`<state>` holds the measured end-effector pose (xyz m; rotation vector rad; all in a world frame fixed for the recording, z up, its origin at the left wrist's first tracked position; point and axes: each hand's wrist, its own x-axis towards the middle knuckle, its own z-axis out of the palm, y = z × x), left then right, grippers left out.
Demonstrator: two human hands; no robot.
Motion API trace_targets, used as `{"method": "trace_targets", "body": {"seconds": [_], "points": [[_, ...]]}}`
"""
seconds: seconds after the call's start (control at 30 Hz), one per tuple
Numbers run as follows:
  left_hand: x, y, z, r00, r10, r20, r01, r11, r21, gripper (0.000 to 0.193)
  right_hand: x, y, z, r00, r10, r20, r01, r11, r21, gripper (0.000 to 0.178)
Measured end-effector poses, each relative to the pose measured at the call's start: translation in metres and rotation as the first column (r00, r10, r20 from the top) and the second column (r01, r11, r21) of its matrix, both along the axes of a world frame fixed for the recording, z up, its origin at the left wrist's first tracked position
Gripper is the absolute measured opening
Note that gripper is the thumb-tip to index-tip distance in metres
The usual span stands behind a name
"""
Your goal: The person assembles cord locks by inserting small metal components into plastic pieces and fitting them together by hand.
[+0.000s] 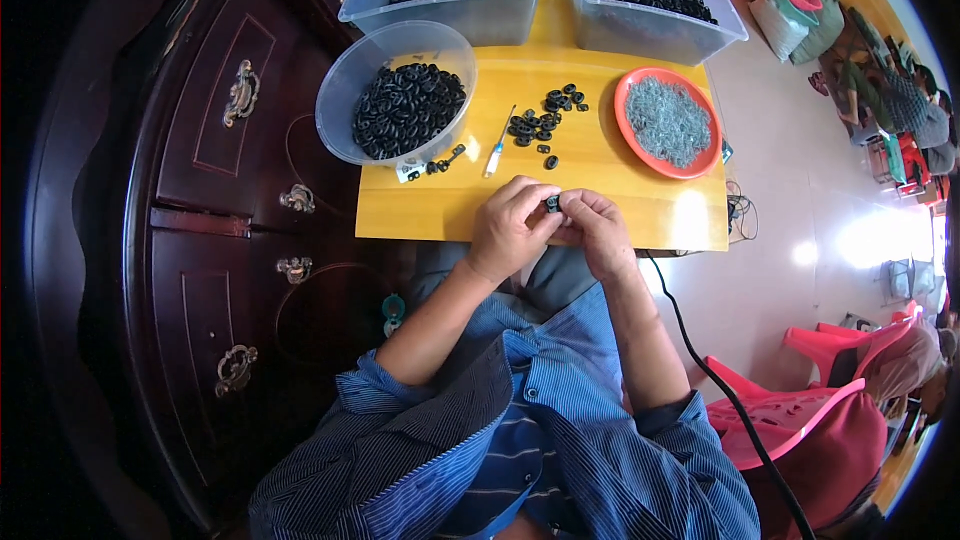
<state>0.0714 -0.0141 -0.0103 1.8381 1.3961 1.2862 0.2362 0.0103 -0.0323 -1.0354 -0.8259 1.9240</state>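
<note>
I'm pinching black part (553,204) in left fingers (528,202) and right fingers (582,208), best steadying it by near edge of tabletop (420,218).

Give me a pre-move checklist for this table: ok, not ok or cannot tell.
1. Part held: ok, at the fingertips of the left hand and right hand.
2. Part's inside as it should be: cannot tell, too small and partly covered by fingers.
3. Screwdriver in hand: not ok, it lies on the table beyond the left hand.
4. Loose black parts clear of the hands: ok, spread beyond them.
5. Clear pieces contained: ok, heaped in the red plate.
6. Cable off the hands: ok, it runs right of the right forearm.
</note>
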Motion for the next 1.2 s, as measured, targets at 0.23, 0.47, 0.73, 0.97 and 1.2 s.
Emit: {"method": "trace_targets", "body": {"seconds": [0.23, 0.47, 0.73, 0.97, 1.2], "points": [[-0.003, 0.001, -0.006, 1.000, -0.002, 0.000, 0.002, 0.999, 0.043, 0.028, 0.000, 0.000, 0.003, 1.000, 0.013, -0.025, -0.013, 1.000, -0.012, 0.021], [-0.002, -0.001, -0.005, 1.000, 0.009, 0.003, -0.009, 0.999, 0.043, 0.031, 0.001, 0.001, 0.001, 0.999, 0.038, -0.024, -0.038, 0.999, -0.002, 0.023], [-0.003, -0.003, -0.004, 1.000, 0.000, -0.014, 0.000, 0.999, 0.049, 0.034, -0.006, -0.003, 0.008, 0.999, 0.005, 0.045, -0.006, 1.000, 0.018, 0.025], [-0.009, -0.003, -0.002, 0.997, -0.065, 0.049, 0.065, 0.998, 0.003, 0.028, -0.003, -0.002, -0.002, 0.997, 0.010, 0.077, -0.015, 0.998, 0.058, 0.024], [-0.017, 0.001, -0.003, 0.991, -0.105, 0.079, 0.111, 0.992, -0.065, 0.024, -0.003, -0.001, 0.000, 0.991, 0.021, 0.134, -0.029, 0.998, 0.062, 0.025]]}}
